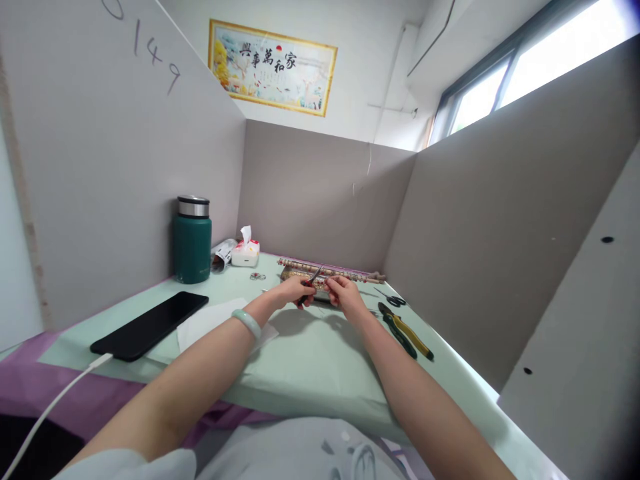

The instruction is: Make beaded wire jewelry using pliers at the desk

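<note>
My left hand (293, 291), with a pale green bangle (247, 323) on its wrist, is closed around a small pointed tool (316, 274) with dark and red grips. Its tip points up and away from me; whether it is scissors or pliers I cannot tell. Close to its right, my right hand (345, 293) has its fingertips pinched together; anything between them is too small to make out. Just beyond both hands lies a patterned, gold-brown case-like thing (287, 274), partly hidden by them. Behind that, rods (345, 271) wound with beaded strands stretch across the table.
Green-and-yellow pliers (406, 331) and black scissors (395, 301) lie on the right. On the left are a phone (153, 323) with a white cable, white paper (207, 321), a green bottle (193, 240), a tissue pack (245, 253) and small rings (257, 276). Grey partitions (320, 193) enclose the table.
</note>
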### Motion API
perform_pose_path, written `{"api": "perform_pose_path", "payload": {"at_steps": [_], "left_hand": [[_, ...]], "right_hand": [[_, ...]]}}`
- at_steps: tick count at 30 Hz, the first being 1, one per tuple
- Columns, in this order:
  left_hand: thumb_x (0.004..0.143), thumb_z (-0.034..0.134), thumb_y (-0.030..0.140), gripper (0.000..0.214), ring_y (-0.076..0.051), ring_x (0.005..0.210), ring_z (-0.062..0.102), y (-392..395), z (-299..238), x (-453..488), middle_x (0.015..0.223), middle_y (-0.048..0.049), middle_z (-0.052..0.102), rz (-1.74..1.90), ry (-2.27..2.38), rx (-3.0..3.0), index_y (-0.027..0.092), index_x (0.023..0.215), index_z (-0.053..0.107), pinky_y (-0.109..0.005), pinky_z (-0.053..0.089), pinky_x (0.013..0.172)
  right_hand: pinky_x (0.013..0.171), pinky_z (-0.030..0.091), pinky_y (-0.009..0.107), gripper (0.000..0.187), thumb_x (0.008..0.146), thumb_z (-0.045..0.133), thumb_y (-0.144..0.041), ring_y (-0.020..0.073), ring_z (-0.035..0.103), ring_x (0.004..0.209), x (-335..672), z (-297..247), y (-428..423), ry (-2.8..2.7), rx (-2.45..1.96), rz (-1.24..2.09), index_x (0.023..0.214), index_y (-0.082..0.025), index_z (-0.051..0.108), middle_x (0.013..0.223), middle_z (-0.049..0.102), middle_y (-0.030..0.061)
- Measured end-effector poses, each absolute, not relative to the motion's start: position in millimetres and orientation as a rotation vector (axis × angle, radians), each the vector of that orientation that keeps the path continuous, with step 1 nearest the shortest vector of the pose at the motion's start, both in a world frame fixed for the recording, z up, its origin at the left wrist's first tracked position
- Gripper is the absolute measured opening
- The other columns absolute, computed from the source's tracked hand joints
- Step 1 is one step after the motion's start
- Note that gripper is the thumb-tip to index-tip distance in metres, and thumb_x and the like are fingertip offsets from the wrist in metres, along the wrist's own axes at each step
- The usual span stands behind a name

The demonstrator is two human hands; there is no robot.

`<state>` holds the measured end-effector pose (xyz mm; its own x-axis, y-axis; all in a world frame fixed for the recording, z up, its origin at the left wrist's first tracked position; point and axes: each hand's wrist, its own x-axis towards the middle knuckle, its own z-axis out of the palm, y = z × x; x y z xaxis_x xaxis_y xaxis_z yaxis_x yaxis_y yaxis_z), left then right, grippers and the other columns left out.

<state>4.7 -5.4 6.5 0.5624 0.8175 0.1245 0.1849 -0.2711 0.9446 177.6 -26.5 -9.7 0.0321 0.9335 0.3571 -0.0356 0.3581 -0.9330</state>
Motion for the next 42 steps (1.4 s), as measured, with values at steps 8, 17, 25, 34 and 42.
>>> {"api": "perform_pose_path", "payload": {"at_steps": [8,17,25,34,42], "left_hand": [[0.063,0.065,0.025,0.019,-0.013,0.054,0.057,0.5,2.5,3.7,0.063,-0.0010,0.060,0.724,0.796,1.744,0.015,0.078,0.056,-0.023,0.045,0.045],[0.064,0.063,0.025,0.020,-0.014,0.054,0.057,-6.6,8.8,2.8,0.058,-0.0013,0.059,0.715,0.789,1.662,0.015,0.079,0.056,-0.024,0.045,0.048],[0.063,0.064,0.025,0.023,-0.014,0.054,0.057,-6.3,7.6,1.6,0.058,-0.0016,0.059,0.699,0.767,1.669,0.014,0.082,0.059,-0.025,0.045,0.050],[0.065,0.061,0.020,0.012,-0.013,0.051,0.055,-0.2,7.4,4.1,0.057,-0.0005,0.057,0.791,0.932,1.686,0.016,0.075,0.055,-0.023,0.043,0.045],[0.064,0.058,0.016,0.012,-0.013,0.050,0.055,2.1,5.2,7.3,0.055,-0.0003,0.058,0.855,1.179,1.937,0.017,0.076,0.058,-0.020,0.041,0.041]], "right_hand": [[0.035,0.021,0.020,0.035,0.062,0.067,-0.046,0.0054,0.036,0.039,176.6,-8.0,-28.8,-1.300,-0.956,0.886,0.074,-0.017,0.053,0.061,0.055,-0.0025],[0.037,0.023,0.020,0.034,0.066,0.067,-0.046,0.0060,0.037,0.039,171.9,-11.2,-29.8,-1.433,-0.922,0.917,0.078,-0.018,0.054,0.056,0.054,-0.0035],[0.037,0.019,0.021,0.031,0.068,0.064,-0.046,0.0066,0.032,0.035,172.9,-16.1,-26.2,-1.498,-1.001,0.917,0.069,-0.018,0.053,0.041,0.045,-0.0058],[0.041,0.026,0.021,0.038,0.067,0.064,-0.052,0.0077,0.041,0.047,172.5,-8.7,-30.0,-1.385,-0.947,0.912,0.082,-0.018,0.058,0.070,0.058,-0.0007],[0.079,0.035,0.033,0.017,0.075,0.062,-0.038,0.0213,0.050,0.086,180.2,-11.6,-28.8,-1.769,-1.147,0.037,0.078,-0.022,0.068,0.086,0.066,0.0053]]}}
